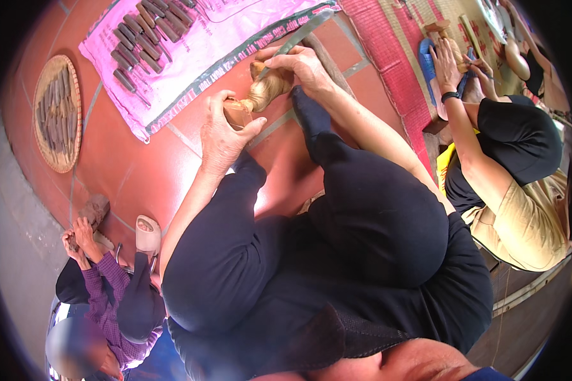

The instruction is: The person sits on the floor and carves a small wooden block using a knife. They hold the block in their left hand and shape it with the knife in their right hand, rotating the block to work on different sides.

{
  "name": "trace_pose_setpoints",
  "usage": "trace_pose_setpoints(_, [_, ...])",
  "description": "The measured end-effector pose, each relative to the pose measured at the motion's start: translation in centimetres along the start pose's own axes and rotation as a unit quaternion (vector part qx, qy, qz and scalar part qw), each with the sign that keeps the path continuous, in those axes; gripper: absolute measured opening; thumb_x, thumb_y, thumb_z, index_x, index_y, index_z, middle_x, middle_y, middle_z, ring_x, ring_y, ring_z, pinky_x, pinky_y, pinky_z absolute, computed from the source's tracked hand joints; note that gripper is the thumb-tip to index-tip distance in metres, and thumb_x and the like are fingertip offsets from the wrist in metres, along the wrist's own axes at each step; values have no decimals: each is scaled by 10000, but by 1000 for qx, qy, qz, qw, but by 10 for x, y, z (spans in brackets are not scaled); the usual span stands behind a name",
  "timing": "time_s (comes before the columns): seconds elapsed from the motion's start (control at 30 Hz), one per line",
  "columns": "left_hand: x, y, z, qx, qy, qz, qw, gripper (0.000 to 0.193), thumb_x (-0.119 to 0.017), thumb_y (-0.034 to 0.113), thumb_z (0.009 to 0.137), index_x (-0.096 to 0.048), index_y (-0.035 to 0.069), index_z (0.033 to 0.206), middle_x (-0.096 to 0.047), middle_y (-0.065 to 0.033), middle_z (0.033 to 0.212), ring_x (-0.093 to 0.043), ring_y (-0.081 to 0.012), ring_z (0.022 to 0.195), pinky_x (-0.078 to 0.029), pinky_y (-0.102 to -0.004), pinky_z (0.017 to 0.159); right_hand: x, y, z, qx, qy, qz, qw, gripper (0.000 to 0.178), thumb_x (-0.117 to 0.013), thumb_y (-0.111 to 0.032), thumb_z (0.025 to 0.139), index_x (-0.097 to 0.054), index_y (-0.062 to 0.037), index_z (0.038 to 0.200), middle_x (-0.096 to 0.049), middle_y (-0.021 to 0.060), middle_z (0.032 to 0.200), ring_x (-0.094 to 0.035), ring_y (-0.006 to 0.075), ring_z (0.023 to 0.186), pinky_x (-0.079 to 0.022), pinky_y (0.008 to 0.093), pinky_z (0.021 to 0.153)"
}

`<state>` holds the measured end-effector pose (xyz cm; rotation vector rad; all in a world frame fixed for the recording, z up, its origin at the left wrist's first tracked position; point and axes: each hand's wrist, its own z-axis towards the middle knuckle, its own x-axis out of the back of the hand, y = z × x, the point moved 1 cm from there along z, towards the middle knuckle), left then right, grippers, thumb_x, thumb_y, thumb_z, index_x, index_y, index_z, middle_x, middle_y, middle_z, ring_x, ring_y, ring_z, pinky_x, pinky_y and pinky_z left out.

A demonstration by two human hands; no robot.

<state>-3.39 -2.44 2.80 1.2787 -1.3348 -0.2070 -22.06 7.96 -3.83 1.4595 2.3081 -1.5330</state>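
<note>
A pale wooden carving (270, 89) with a rounded, shaped body and a blocky base lies tilted above the floor between my hands. My left hand (222, 136) is closed around its base, thumb on the near side. Over the other end, my right hand (302, 66) pinches a long, flat, grey metal tool (306, 28), perhaps a file or blade. Its lower tip reaches down to the wood, and whether it touches cannot be made out. Part of the carving is hidden behind my right fingers.
Several dark-handled carving tools (146, 35) lie on a pink sheet (171, 82). A round woven basket (73, 159) holds more tools. Beside my right hand is a wooden bar (327, 63). A co-worker (521, 140) carves wood at right; another (111, 279) sits lower left.
</note>
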Motion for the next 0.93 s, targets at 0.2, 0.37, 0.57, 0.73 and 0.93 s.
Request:
trace_pose_setpoints(0.2, [1,3,0,-5,13,5,1000,671,-850,335,640,-504,93,1162,-524,-132,1057,-595,-315,962,-504,-423,809,-2,-3,-1,9,28,-86,996,285,-705,-137,747,-709,-18,1007,-688,52,860,-628,123,778,-497,253,721])
trace_pose_setpoints(0.37, [-2,-9,-6,-9,10,-19,1000,720,-820,413,661,-480,65,1191,-535,-171,1074,-589,-353,997,-491,-436,835,-8,-8,-9,7,12,-117,993,297,-718,-168,759,-698,-5,1007,-669,32,791,-613,98,726,-505,263,704])
trace_pose_setpoints(0.57, [4,-4,-2,-17,10,16,1000,724,-823,359,672,-447,61,1214,-521,-177,1120,-586,-349,1005,-485,-428,866,0,-5,-2,2,21,-81,997,319,-692,-124,758,-681,17,1044,-674,59,957,-622,157,885,-502,292,800])
trace_pose_setpoints(0.73, [1,-5,-5,-23,5,10,1000,715,-802,397,701,-450,55,1222,-506,-178,1118,-567,-358,1036,-474,-436,883,-2,-4,-5,44,12,-99,994,340,-714,-96,739,-681,25,1056,-673,59,972,-615,160,930,-475,290,847])
trace_pose_setpoints(0.93, [1,-9,-8,-39,6,24,999,751,-782,470,703,-440,78,1245,-466,-172,1186,-545,-353,1089,-454,-459,915,-10,-12,-13,4,-13,-39,999,377,-689,-37,750,-666,17,1123,-677,80,964,-626,183,956,-454,302,921])
